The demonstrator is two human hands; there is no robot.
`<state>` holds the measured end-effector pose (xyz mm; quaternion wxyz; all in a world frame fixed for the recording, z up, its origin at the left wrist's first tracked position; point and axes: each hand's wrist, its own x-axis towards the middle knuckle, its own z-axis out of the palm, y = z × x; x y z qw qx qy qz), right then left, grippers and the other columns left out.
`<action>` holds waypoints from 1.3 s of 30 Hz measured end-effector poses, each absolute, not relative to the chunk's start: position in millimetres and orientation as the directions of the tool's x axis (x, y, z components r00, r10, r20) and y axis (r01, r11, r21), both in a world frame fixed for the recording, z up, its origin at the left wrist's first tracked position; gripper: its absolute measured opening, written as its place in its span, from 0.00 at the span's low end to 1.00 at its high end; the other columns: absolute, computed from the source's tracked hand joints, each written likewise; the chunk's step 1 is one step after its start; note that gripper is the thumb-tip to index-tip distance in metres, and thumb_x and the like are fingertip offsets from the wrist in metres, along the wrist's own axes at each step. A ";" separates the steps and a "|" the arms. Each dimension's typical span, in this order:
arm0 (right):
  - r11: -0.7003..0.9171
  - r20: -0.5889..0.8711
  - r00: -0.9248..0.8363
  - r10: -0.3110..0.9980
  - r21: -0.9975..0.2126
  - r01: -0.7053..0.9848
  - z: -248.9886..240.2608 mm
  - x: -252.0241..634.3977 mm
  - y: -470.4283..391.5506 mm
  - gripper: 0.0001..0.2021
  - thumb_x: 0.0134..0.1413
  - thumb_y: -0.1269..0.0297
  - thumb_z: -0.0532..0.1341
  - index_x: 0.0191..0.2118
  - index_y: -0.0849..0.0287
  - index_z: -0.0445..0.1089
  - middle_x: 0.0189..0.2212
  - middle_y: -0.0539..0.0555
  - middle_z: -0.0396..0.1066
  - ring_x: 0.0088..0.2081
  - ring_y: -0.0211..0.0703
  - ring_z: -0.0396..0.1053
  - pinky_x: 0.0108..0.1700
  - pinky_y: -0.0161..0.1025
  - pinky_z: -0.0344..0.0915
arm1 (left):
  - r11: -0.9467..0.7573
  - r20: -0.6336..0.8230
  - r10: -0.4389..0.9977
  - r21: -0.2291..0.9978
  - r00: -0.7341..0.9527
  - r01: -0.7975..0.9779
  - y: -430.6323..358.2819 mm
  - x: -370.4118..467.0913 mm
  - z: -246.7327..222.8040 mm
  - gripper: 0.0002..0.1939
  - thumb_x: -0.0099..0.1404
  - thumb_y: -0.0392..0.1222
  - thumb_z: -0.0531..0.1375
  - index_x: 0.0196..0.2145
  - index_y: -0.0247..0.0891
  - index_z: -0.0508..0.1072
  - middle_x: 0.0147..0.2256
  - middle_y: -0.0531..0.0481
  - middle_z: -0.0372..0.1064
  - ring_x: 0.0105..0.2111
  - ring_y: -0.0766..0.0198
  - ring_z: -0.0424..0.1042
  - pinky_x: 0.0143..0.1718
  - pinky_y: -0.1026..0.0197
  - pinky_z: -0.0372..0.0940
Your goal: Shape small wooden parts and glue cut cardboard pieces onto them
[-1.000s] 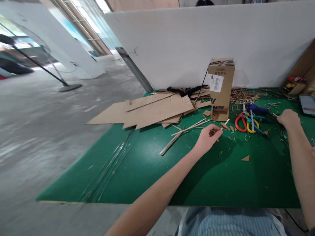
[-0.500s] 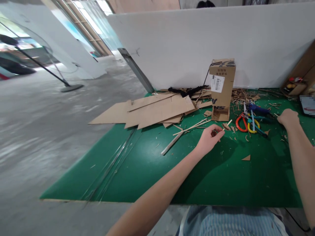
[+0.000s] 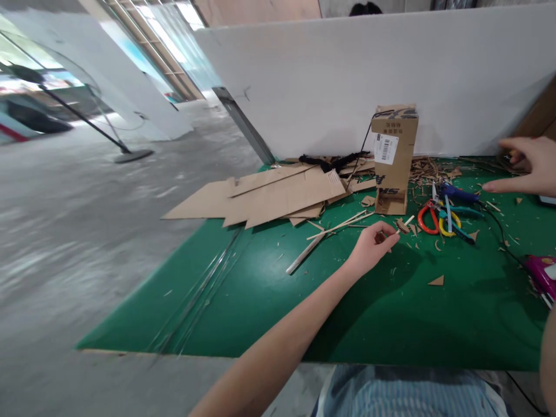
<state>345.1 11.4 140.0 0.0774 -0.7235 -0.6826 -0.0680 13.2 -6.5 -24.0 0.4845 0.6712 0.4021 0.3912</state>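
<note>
While the left hand (image 3: 371, 246) pinches a thin, pale wooden stick (image 3: 409, 220) between thumb and fingers, a small brown corrugated-cardboard piece (image 3: 402, 226) sits around or against that stick, just beyond the fingertips and low over the green tabletop (image 3: 260, 295). Just right of it lie red-handled metal cutters (image 3: 428, 219), touching or overlapping a yellow-and-teal-handled tool (image 3: 454, 226); exact contact unclear. Behind these rests a dark-blue tool (image 3: 459, 192). Behind the left hand stands a tall brown cardboard box (image 3: 402, 153) with a white barcode label. Left of the hand: loose pale sticks (image 3: 336, 227), then flat brown cardboard sheets (image 3: 282, 197). Right hand (image 3: 527, 168) is raised at far right, fingers parted, no grip visible. Nearer the person, a magenta device (image 3: 541, 275) lies at the right edge.
</note>
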 end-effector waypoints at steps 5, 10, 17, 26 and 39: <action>-0.134 0.441 0.167 0.882 -0.106 0.985 175.6 275.0 -23.6 0.35 0.47 0.29 0.49 0.49 0.50 0.68 0.36 0.57 0.73 0.34 0.51 0.70 0.35 0.47 0.65 | -0.209 0.148 0.922 0.968 0.357 0.138 -7.2 13.6 -21.8 0.12 0.60 0.47 0.61 0.31 0.35 0.68 0.24 0.54 0.64 0.21 0.70 0.65 0.23 0.67 0.61; -0.316 0.068 0.318 0.946 -0.046 0.948 104.6 251.4 21.2 0.34 0.54 0.40 0.51 0.52 0.68 0.64 0.47 0.73 0.70 0.46 0.65 0.70 0.43 0.54 0.66 | -0.167 0.128 0.944 0.980 0.305 0.105 -7.2 14.6 -16.5 0.11 0.59 0.46 0.61 0.31 0.35 0.68 0.26 0.54 0.65 0.21 0.71 0.65 0.22 0.67 0.61; -0.345 -0.024 0.345 0.938 0.002 0.939 27.1 270.8 65.0 0.23 0.52 0.60 0.58 0.52 0.66 0.63 0.47 0.71 0.70 0.47 0.62 0.71 0.43 0.51 0.67 | -0.161 0.118 0.941 0.980 0.318 0.113 -9.0 16.1 -14.4 0.11 0.58 0.45 0.61 0.30 0.35 0.67 0.25 0.55 0.64 0.21 0.71 0.65 0.23 0.67 0.62; -0.394 -0.038 0.393 0.919 -0.008 0.919 19.0 296.5 56.7 0.25 0.49 0.56 0.57 0.50 0.67 0.66 0.44 0.72 0.71 0.45 0.61 0.71 0.40 0.48 0.68 | -0.183 0.117 0.931 0.969 0.344 0.166 -9.9 16.0 -15.6 0.11 0.60 0.47 0.60 0.31 0.35 0.68 0.24 0.55 0.64 0.21 0.70 0.65 0.23 0.66 0.61; -0.523 -0.142 0.519 0.843 0.007 0.852 26.5 339.6 54.2 0.29 0.49 0.52 0.57 0.55 0.63 0.61 0.52 0.74 0.65 0.50 0.68 0.65 0.44 0.55 0.61 | -0.186 0.119 0.929 0.969 0.350 0.164 -10.3 16.7 -19.9 0.10 0.60 0.46 0.61 0.31 0.35 0.68 0.24 0.54 0.64 0.21 0.70 0.65 0.24 0.66 0.60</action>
